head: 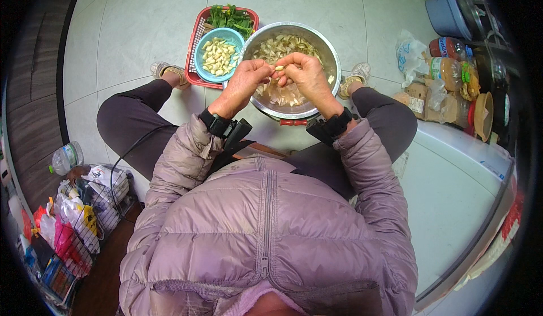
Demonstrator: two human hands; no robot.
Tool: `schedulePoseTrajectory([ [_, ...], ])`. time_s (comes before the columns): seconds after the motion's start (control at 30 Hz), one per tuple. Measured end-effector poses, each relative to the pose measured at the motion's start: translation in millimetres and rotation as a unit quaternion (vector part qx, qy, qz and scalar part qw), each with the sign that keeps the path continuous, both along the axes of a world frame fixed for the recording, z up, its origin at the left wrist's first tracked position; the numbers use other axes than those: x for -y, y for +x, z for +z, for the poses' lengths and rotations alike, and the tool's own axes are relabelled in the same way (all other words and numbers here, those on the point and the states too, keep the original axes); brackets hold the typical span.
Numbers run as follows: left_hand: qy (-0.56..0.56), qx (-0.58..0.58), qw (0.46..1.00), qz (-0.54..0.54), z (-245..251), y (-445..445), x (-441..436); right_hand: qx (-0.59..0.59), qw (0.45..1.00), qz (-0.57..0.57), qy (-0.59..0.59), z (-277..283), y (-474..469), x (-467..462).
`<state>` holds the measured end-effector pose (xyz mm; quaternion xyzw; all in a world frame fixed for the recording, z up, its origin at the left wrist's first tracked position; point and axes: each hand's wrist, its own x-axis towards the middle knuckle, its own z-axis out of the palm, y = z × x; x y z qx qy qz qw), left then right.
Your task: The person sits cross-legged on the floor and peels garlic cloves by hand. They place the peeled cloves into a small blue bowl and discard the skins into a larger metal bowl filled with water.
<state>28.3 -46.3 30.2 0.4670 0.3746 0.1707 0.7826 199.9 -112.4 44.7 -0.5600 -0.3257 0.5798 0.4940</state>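
Over a wide metal bowl (333, 57), my two hands meet close together. My right hand (303, 72) pinches a small pale garlic clove (279, 68) between its fingertips. The fingertips of my left hand (253, 76) are closed beside the clove; whether they also grip something is hidden. Garlic skins (286, 95) lie in the bowl below, in what looks like water. Left of the bowl, a blue plastic basket (198, 61) holds many peeled garlic cloves (218, 55). It rests in a red plastic basket (193, 44), in front of green leafy vegetables (231, 18).
The bowl stands on the tiled floor (144, 32) between my feet. Bottles (445, 69), plastic bags (410, 57) and a blue-grey bucket (447, 15) are at the right. Wire baskets of bags (74, 227) and a clear plastic bottle (68, 158) are at the lower left.
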Motion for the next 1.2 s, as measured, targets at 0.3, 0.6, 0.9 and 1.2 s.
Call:
schedulePoseTrajectory([
  [0.3,0.044,-0.028,0.998,-0.032,-6.1,-1.5,-1.9,0.014,1.000,0.020,0.009,-0.5,0.3,-0.5],
  [0.6,0.102,-0.061,0.991,-0.061,-2.4,-1.5,-0.4,0.086,0.995,0.032,0.037,2.8,-0.7,1.4],
  [0.9,0.034,-0.019,0.998,-0.041,2.6,-0.9,-1.7,0.112,0.992,0.033,0.048,0.7,1.4,1.3],
  [1.2,-0.009,0.005,0.999,-0.041,1.4,-2.2,-2.6,0.133,0.988,0.054,0.051,1.0,3.7,-0.2],
])
